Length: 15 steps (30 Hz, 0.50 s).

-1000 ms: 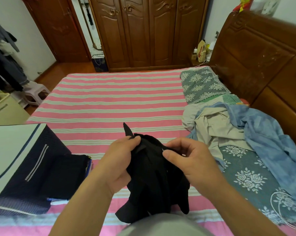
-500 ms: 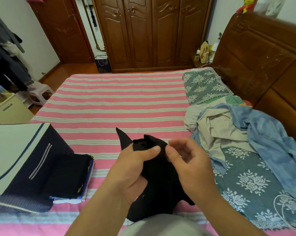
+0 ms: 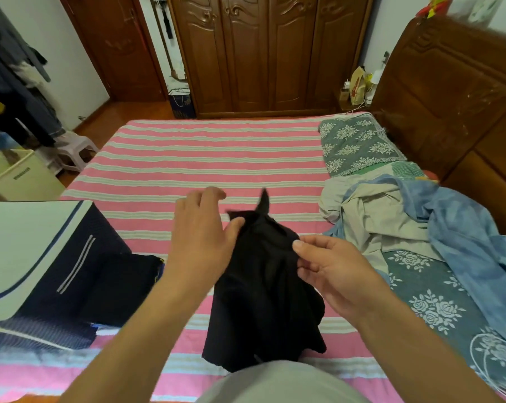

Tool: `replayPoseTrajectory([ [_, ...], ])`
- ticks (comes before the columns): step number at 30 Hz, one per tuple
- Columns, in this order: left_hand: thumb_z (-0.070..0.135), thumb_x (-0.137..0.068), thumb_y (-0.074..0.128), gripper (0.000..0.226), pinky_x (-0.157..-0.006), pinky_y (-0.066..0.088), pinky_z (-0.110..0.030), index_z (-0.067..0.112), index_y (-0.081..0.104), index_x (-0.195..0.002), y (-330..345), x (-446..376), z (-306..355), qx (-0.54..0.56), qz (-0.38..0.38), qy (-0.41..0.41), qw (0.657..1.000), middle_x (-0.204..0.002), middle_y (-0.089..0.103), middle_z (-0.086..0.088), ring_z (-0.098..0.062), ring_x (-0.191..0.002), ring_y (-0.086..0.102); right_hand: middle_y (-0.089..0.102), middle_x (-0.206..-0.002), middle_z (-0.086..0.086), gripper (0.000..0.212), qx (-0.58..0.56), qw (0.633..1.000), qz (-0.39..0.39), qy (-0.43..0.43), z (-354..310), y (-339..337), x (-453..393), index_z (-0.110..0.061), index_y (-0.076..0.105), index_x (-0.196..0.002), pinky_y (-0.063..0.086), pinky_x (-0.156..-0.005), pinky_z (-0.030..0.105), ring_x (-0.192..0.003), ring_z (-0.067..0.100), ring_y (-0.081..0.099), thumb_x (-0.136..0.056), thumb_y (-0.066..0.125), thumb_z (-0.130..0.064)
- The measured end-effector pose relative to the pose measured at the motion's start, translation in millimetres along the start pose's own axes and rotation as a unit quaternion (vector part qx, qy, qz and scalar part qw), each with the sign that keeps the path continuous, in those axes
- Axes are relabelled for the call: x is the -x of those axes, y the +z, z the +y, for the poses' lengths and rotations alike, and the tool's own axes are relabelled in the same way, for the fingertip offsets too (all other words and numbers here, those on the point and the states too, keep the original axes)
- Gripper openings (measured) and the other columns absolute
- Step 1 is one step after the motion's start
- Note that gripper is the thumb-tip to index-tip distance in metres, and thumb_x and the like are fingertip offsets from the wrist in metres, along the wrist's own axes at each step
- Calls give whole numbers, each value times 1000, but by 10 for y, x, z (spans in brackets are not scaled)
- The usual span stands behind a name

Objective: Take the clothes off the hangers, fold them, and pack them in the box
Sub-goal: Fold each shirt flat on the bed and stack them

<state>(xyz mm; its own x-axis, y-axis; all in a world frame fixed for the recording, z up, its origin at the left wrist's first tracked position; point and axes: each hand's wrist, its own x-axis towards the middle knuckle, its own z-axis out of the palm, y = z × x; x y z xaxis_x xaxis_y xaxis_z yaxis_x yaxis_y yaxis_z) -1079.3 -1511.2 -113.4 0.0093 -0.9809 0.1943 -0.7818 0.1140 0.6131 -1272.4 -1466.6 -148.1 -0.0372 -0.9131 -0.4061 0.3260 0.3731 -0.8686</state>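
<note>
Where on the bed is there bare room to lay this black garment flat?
The striped sheet lies bare beyond the hands, between the navy box and the floral pillow. The headboard side is crowded with the heap of clothes. The black garment covers the near middle.

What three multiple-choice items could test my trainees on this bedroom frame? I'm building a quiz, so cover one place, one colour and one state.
1. Where does the crumpled blue garment lie?
A. on the floor by the wardrobe
B. on the bed's right side near the headboard
C. inside the fabric box

2. What colour is the garment in the hands?
A. black
B. red
C. white

3. How does the right hand meet that garment?
A. hovers clear of it
B. lies flat on it
C. pinches its edge

Answers:
1. B, it is heaped by the wooden headboard.
2. A, it shows dark against the striped sheet.
3. C, thumb and fingers close on the cloth, while the left hand has spread fingers and a thumb touching the fabric.
</note>
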Motion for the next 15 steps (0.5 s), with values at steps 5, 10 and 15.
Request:
replayPoseTrajectory([
  [5,26,-99,65,8,-85,57,-24,28,72,-99,362,540,137,273,-68,-77,957,-90,74,15,0,-86,69,70,-75,4,13,-97,995,14,19,171,87,-20,-12,67,-85,54,-67,28,-66,12,66,-91,66,0],
  [10,16,-94,71,10,-96,57,-41,18,79,-99,466,525,92,397,-154,-211,880,-93,79,1,-16,-94,75,74,-88,11,12,-66,997,29,-3,334,147,38,-11,70,-85,57,-74,30,-85,20,73,-89,69,0],
  [15,7,-92,71,9,-92,59,-41,5,75,-100,499,547,109,469,-143,-293,821,-94,78,-11,-26,-94,76,75,-96,14,13,1,996,84,-37,358,164,27,-7,70,-98,58,-76,29,-92,25,75,-88,72,0],
])
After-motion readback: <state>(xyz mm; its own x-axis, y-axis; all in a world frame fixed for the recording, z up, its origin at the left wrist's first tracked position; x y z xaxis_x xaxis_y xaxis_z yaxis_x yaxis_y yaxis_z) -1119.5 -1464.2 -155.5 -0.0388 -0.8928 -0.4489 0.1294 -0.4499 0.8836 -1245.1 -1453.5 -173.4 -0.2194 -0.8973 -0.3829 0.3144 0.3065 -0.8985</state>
